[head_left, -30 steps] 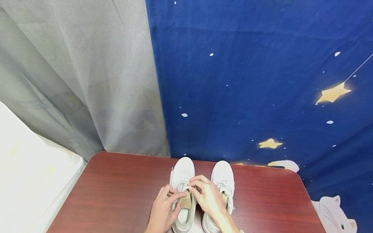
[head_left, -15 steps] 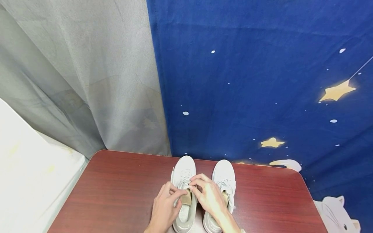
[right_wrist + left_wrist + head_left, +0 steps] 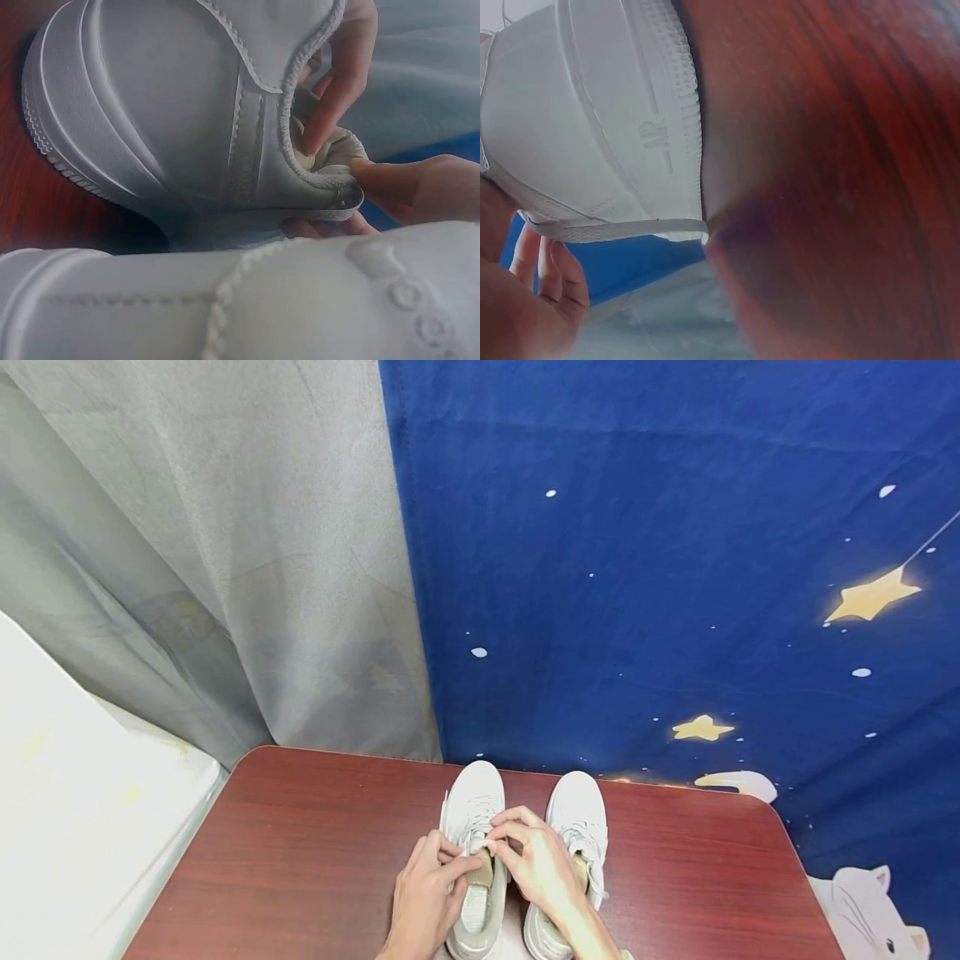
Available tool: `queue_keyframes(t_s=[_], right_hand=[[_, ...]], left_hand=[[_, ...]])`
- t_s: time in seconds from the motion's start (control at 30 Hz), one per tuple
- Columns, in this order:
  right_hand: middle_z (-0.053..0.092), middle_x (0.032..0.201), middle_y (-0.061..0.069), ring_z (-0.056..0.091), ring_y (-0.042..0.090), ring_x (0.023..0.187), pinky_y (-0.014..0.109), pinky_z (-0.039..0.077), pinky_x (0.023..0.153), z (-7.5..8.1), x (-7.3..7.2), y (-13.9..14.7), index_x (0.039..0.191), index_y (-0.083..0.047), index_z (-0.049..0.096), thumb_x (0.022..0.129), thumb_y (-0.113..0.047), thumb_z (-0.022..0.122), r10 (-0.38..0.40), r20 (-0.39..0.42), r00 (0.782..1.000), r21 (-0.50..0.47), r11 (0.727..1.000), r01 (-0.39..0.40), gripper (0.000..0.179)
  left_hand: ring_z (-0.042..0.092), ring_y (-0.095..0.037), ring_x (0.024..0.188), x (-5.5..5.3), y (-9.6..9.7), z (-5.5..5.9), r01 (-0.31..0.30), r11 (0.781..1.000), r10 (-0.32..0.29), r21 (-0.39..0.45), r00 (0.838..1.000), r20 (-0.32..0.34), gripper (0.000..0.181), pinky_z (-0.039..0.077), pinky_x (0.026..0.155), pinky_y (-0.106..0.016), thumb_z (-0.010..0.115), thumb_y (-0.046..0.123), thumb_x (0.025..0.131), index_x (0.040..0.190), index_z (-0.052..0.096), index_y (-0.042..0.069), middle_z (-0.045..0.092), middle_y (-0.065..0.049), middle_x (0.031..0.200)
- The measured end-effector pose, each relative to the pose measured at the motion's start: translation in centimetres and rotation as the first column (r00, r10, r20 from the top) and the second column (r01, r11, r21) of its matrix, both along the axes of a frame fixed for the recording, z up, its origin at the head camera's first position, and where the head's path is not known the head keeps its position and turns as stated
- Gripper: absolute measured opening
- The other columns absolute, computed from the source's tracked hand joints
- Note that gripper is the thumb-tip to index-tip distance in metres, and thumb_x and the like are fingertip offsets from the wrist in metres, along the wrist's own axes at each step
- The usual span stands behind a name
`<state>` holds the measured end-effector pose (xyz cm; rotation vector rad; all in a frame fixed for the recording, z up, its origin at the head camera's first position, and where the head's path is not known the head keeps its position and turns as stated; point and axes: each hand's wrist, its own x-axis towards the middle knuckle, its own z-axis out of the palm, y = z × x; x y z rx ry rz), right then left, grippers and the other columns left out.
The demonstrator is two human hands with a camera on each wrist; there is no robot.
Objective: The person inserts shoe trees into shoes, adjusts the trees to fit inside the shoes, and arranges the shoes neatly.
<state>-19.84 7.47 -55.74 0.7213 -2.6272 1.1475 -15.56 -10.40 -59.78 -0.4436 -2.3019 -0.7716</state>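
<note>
Two white lace-up sneakers stand side by side, toes pointing away. At the left sneaker (image 3: 474, 793), my left hand (image 3: 426, 889) pinches the tan-lined tongue (image 3: 480, 870) with its thumb on the lining. My right hand (image 3: 542, 864) reaches across from the other side and pinches the upper edge by the eyelets. In the right wrist view, the right hand (image 3: 431, 184) has its thumb on top of that edge and fingertips below. A lace (image 3: 615, 231) hangs down the sneaker's outer side in the left wrist view. My right forearm passes over the right sneaker (image 3: 576, 800).
Both sneakers are on a reddish-brown wooden table (image 3: 315, 843) with rounded far corners. Behind it hang a grey curtain (image 3: 315, 568) and a blue curtain (image 3: 600, 610) printed with stars. A white covered surface (image 3: 90, 793) lies to the left.
Both hands keep nearly the same place at the left sneaker, with only slight finger movement. The whole head view has shifted a little.
</note>
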Motion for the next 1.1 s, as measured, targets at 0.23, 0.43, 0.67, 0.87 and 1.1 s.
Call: queue_keyframes(t_s=[0.23, 0.43, 0.67, 0.87, 1.1], right_hand=[[0.058, 0.101, -0.013, 0.055, 0.000, 0.080, 0.020, 0.044, 0.065, -0.03, 0.03, 0.10, 0.081, -0.027, 0.068, 0.080, -0.023, 0.069, 0.006, -0.002, 1.000, -0.011, 1.000, -0.006, 0.004], [0.058, 0.101, -0.014, 0.055, -0.001, 0.079, 0.020, 0.045, 0.065, -0.19, 0.10, -0.02, 0.083, -0.030, 0.069, 0.081, -0.025, 0.068, -0.015, 0.025, 1.000, 0.001, 1.000, 0.015, 0.005], [0.059, 0.099, -0.016, 0.056, -0.001, 0.077, 0.021, 0.045, 0.064, -0.26, 0.21, -0.32, 0.084, -0.031, 0.070, 0.081, -0.034, 0.067, -0.042, 0.039, 0.998, 0.015, 0.999, 0.042, 0.005], [0.059, 0.101, -0.013, 0.057, 0.001, 0.081, 0.021, 0.046, 0.064, -0.26, 0.21, -0.21, 0.089, -0.030, 0.069, 0.080, -0.031, 0.069, -0.029, -0.003, 1.000, 0.025, 0.999, 0.029, 0.010], [0.056, 0.108, -0.016, 0.056, 0.002, 0.092, 0.025, 0.047, 0.072, -0.14, 0.46, -0.01, 0.103, -0.027, 0.066, 0.078, -0.035, 0.069, -0.015, -0.005, 1.000, 0.055, 0.998, 0.015, 0.027]], left_hand=[[0.050, -0.009, 0.079, -0.04, 0.06, -0.16, -0.006, 1.000, 0.006, -0.015, 1.000, 0.001, 0.036, 0.046, 0.055, -0.024, 0.069, 0.003, 0.058, 0.080, 0.073, 0.031, 0.052, 0.005, 0.086], [0.049, -0.011, 0.078, 0.19, -0.20, -0.07, -0.015, 0.998, 0.017, -0.059, 1.000, 0.022, 0.032, 0.045, 0.053, -0.027, 0.071, 0.009, 0.060, 0.082, 0.072, 0.033, 0.054, 0.003, 0.096], [0.050, -0.017, 0.085, 0.82, -0.54, 0.01, 0.019, 1.000, -0.019, -0.022, 1.000, 0.017, 0.029, 0.045, 0.060, -0.031, 0.075, 0.018, 0.063, 0.090, 0.073, 0.032, 0.055, -0.001, 0.111], [0.048, -0.026, 0.103, 0.78, -0.56, -0.11, 0.068, 0.997, -0.069, 0.025, 0.998, 0.011, 0.028, 0.042, 0.077, -0.041, 0.077, 0.023, 0.063, 0.090, 0.073, 0.029, 0.051, -0.006, 0.126], [0.045, -0.032, 0.112, 0.59, -0.54, -0.05, 0.125, 0.991, -0.126, 0.053, 0.992, 0.008, 0.029, 0.036, 0.088, -0.040, 0.075, 0.026, 0.068, 0.097, 0.071, 0.029, 0.050, -0.009, 0.128]])
